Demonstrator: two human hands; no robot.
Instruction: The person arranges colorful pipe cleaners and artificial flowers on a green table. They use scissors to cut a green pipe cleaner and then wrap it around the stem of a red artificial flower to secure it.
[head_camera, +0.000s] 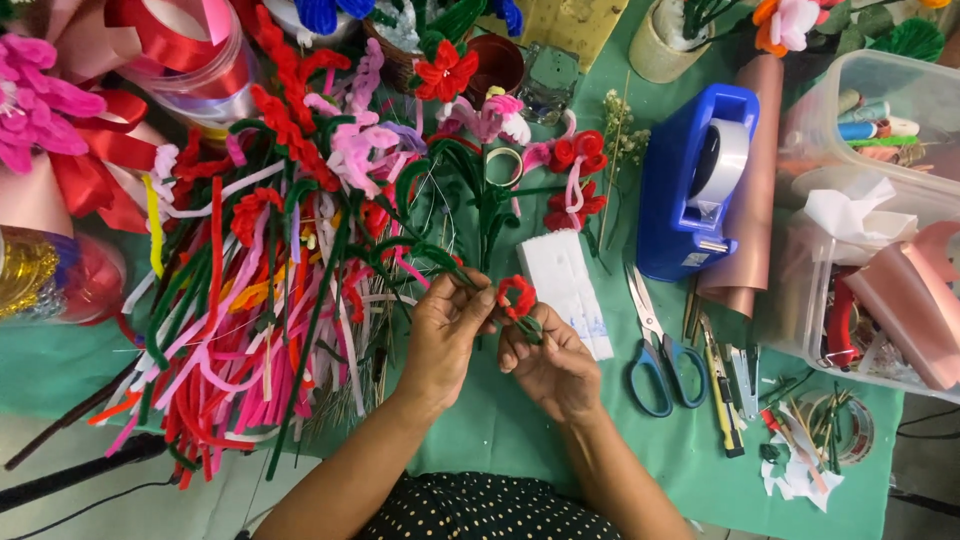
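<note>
Red pipe-cleaner flower (517, 296) pinched between left hand (447, 335) and right hand (552, 368).

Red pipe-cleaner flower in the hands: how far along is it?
Done: the red flower head is already curled, and finished flowers lie behind it. In hand: the left hand and right hand pinch it at the green stem. Left: a big pile of loose pipe cleaners is unused.

Bare green table cloth (520, 420) around both wrists gives free passage. Left blocked by pipe cleaner pile (250, 300). Right: scissors (660, 355), blue tape dispenser (700, 180), clear plastic bin (880, 220). Ahead, finished flowers (480, 130) crowd the way.
</note>
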